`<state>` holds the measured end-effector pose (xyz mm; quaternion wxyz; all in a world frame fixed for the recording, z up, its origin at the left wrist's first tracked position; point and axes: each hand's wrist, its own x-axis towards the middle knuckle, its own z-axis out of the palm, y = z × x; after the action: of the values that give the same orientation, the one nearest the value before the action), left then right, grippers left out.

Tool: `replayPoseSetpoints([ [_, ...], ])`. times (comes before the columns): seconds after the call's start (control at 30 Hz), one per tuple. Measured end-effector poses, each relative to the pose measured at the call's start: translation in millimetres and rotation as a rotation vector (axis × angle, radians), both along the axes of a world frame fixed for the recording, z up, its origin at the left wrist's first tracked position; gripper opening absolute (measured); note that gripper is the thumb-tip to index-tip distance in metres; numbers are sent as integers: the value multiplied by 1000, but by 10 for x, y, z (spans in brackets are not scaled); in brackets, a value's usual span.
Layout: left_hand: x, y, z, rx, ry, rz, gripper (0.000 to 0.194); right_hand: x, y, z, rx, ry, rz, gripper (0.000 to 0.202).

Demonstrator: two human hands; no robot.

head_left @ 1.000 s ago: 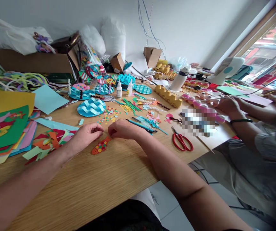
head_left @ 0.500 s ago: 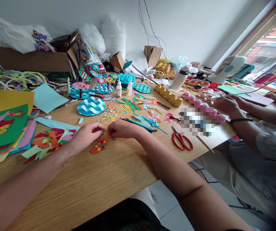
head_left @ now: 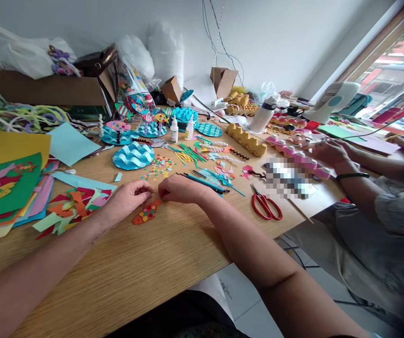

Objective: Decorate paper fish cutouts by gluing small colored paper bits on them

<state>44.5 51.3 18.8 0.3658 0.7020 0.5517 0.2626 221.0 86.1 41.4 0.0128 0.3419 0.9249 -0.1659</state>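
An orange paper fish [head_left: 145, 214] with red, yellow and green dots lies flat on the wooden table [head_left: 124, 272]. My left hand [head_left: 134, 195] is just above the fish, its thumb and fingers pressed together. By the fish's tail, my right hand [head_left: 174, 189] is curled closed and faces my left hand. Anything between the fingertips of either hand is too small to make out. Behind my hands lies a scatter of small coloured paper dots [head_left: 160, 165]. A blue wavy paper disc [head_left: 133, 156] is further back.
Red-handled scissors [head_left: 266, 205] lie to the right, with pencils [head_left: 202, 183] nearer my right hand. Paper scraps [head_left: 71, 206] and stacked sheets [head_left: 8, 188] are at left. Two glue bottles [head_left: 174, 130] stand behind. Another person's hands [head_left: 330, 152] are at the right.
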Motion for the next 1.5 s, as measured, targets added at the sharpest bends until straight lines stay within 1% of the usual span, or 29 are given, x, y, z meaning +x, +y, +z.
replayPoseSetpoints([
  [0.13,16,12,7,-16,-18,-1,23,12,12,-6,-51,15,-10,21],
  [0.23,30,15,5,-39,-78,9,22,23,43,-38,-95,72,-33,18],
  [0.33,67,-13,28,-97,-189,22,21,41,75,-55,-203,231,-86,15],
  [0.43,117,-49,64,-202,-306,85,24,55,84,-26,-343,438,-132,10],
  [0.5,145,-65,79,-264,-371,118,27,54,78,-3,-402,550,-154,8],
  [0.57,164,-72,85,-305,-449,124,29,45,72,4,-412,617,-172,8],
  [0.7,187,-72,74,-326,-605,171,31,14,70,-32,-360,709,-172,7],
  [0.87,200,-62,50,-302,-682,228,32,-17,65,-66,-298,764,-195,6],
  [1.07,181,-68,57,-276,-664,228,31,-23,62,-82,-299,758,-207,4],
  [1.2,170,-70,62,-233,-610,195,26,-22,63,-88,-408,792,-200,2],
  [1.27,164,-62,57,-182,-557,174,23,-21,60,-79,-466,806,-238,2],
  [1.37,142,-43,44,-84,-444,131,20,-22,45,-52,-494,767,-308,4],
  [1.5,97,-27,30,32,-256,65,23,-35,17,-30,-512,725,-276,4],
])
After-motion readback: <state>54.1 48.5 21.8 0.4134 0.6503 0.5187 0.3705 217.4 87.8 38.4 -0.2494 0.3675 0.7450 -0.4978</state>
